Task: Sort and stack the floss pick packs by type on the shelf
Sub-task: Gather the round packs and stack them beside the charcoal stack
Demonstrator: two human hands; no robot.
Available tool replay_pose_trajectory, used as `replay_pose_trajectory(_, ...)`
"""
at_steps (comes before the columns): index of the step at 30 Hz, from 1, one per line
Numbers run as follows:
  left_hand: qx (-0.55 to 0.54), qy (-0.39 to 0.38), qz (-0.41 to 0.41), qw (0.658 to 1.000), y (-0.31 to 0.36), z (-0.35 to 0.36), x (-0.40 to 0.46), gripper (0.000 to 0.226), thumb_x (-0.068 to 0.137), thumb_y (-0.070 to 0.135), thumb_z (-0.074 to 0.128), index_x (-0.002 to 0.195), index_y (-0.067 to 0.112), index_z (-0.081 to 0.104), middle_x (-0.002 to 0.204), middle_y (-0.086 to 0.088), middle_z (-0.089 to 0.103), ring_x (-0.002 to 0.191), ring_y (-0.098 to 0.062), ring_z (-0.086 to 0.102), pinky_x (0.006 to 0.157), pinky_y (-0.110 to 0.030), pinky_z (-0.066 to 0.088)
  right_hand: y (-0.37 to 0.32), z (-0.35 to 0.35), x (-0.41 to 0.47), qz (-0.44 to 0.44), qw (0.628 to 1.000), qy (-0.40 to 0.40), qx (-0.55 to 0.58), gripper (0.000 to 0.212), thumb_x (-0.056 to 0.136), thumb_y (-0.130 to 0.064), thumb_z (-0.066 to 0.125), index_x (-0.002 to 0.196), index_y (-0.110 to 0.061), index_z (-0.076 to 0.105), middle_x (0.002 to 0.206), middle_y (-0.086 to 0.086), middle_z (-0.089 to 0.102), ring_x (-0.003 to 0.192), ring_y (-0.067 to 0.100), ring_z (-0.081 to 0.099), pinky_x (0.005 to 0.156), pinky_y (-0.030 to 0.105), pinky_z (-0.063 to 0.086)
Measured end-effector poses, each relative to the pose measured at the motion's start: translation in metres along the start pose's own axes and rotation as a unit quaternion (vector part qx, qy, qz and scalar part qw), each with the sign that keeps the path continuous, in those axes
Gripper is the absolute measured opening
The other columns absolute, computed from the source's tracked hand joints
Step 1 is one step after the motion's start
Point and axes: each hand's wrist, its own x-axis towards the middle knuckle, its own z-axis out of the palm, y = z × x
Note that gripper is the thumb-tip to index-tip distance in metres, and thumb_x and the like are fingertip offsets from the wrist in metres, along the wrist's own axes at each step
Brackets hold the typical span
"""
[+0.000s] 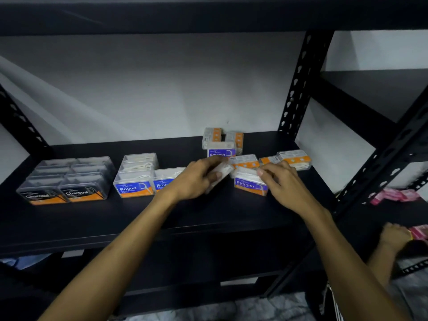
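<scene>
On the black shelf (92,218), dark Charcoal packs (66,181) stand stacked in two columns at the left. Blue-and-orange Round packs (136,179) are stacked beside them. My left hand (196,179) grips a clear floss pack (221,173), tilted and blurred. My right hand (281,184) rests its fingers on a Smooth pack (249,181) lying on the shelf. Another Smooth pack (221,149) stands behind it, with orange-labelled packs (294,158) scattered around.
A black slotted upright (298,84) stands at the back right of the shelf. Another person's hand (393,237) reaches into the neighbouring shelf unit at the right, near pink packets (393,195). A shelf board hangs overhead.
</scene>
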Motion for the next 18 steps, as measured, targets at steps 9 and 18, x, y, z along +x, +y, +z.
replay_pose_trajectory(9,-0.096,-0.062,-0.018,0.993,-0.003,-0.008,0.012,0.045,0.101,0.004,0.046,0.139,0.028,0.053,0.138,0.0,0.058,0.129,-0.016,0.053,0.107,-0.042,0.046,-0.003,0.01,0.003,0.0,0.999,0.03,-0.033,0.044,0.1,-0.049,0.04,0.11,-0.016,0.068,0.102,0.002,0.069,0.105,0.016,0.05,0.091,0.031,0.03)
replay_pose_trajectory(18,-0.117,-0.037,-0.015,0.992,-0.009,-0.003,0.019,0.039,0.09,0.03,0.071,0.127,0.036,0.061,0.125,0.005,0.067,0.116,-0.011,0.063,0.099,-0.042,0.053,0.003,0.011,-0.009,-0.042,0.994,0.045,-0.086,0.053,0.089,-0.042,0.068,0.134,-0.016,0.059,0.124,0.001,0.056,0.118,0.017,0.042,0.102,0.037,0.034)
